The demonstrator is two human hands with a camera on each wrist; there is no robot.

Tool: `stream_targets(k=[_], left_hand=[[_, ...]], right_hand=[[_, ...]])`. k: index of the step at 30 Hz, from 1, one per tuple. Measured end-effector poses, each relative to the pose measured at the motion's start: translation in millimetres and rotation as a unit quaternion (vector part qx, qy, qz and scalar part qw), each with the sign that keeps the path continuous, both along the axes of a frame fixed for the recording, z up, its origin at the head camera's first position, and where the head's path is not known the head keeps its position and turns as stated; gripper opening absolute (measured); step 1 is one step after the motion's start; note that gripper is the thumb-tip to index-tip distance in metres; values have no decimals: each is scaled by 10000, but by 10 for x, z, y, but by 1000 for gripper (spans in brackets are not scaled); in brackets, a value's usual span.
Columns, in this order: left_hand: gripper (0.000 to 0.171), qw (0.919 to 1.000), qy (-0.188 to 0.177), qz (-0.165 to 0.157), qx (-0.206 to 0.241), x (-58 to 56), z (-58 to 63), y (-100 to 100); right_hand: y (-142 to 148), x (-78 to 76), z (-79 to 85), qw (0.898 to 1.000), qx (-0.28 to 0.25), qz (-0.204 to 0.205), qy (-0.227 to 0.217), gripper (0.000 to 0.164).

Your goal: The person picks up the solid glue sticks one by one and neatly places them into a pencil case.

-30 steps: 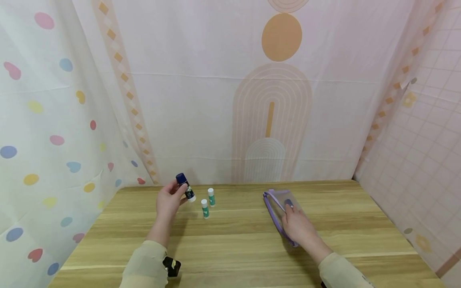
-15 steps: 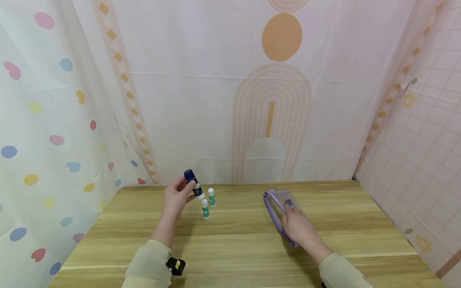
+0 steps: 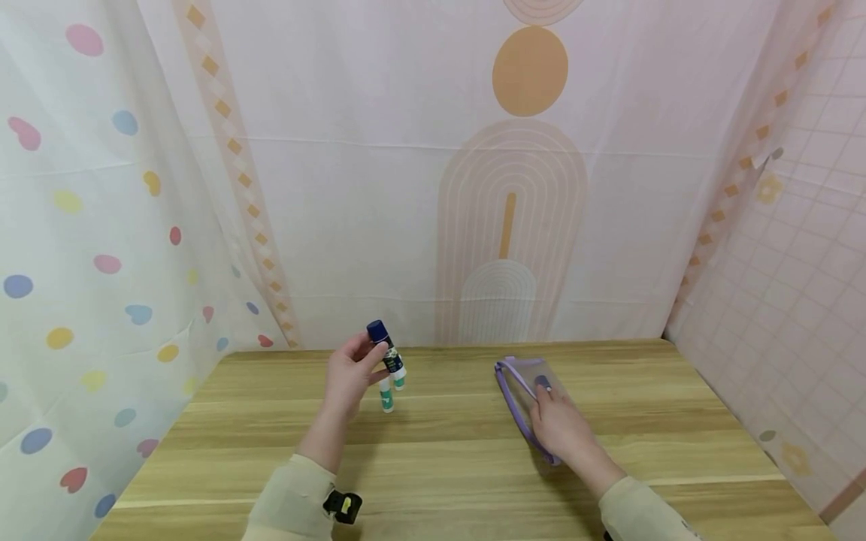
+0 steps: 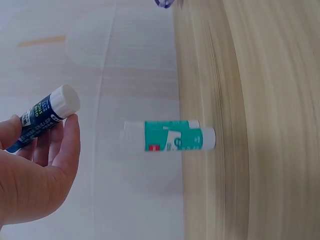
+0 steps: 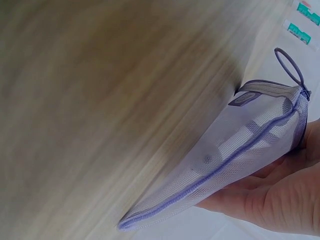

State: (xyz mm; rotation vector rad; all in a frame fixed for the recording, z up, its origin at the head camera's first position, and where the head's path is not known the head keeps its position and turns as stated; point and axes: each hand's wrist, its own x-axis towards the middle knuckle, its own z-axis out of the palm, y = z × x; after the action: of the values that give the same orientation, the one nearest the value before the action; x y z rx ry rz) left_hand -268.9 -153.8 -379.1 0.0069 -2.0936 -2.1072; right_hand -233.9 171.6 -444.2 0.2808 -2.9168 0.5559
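My left hand (image 3: pixel 348 379) pinches a dark blue glue stick (image 3: pixel 392 359) between thumb and fingers, tilted, above the table. Its white end (image 4: pixel 66 101) points away from the palm in the left wrist view. Just beyond are two green-and-white glue sticks standing upright, the nearer green glue stick (image 3: pixel 386 398) and the farther green glue stick (image 3: pixel 400 382), both partly covered in the head view. On the right, my right hand (image 3: pixel 567 427) holds a mesh zip pouch (image 5: pixel 225 155) with purple edging. A pale banded shape shows through the mesh; some fingers are hidden behind the pouch.
The wooden table (image 3: pixel 446 451) runs back to a patterned curtain (image 3: pixel 372 225). Other printed curtains hang at the left and right sides. A strap loop (image 5: pixel 289 66) sticks out from the pouch's end. A black wrist device (image 3: pixel 343 506) sits on the left sleeve.
My left hand has carried the dark blue glue stick rightward, so it now overlaps the green glue sticks in the head view. The right hand and the pouch have stayed put.
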Motion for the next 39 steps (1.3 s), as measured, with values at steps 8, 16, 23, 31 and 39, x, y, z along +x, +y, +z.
stream_targets(k=[8, 16, 23, 31, 39], left_hand=[[34, 9999, -1, -150, 40, 25, -22, 150], [33, 9997, -55, -243, 51, 36, -77, 301], [32, 9984, -183, -366, 390, 31, -179, 466], [36, 9965, -182, -689, 448, 52, -281, 593], [36, 9958, -201, -839, 314, 68, -314, 714]], right_hand=[[2, 0, -8, 10000, -30, -39, 60, 40], [1, 2, -12, 9999, -30, -83, 115, 40], [-8, 8, 9, 9999, -42, -94, 67, 40], [-14, 4, 5, 9999, -36, -61, 72, 40], [-15, 6, 5, 9998, -69, -2, 188, 40]])
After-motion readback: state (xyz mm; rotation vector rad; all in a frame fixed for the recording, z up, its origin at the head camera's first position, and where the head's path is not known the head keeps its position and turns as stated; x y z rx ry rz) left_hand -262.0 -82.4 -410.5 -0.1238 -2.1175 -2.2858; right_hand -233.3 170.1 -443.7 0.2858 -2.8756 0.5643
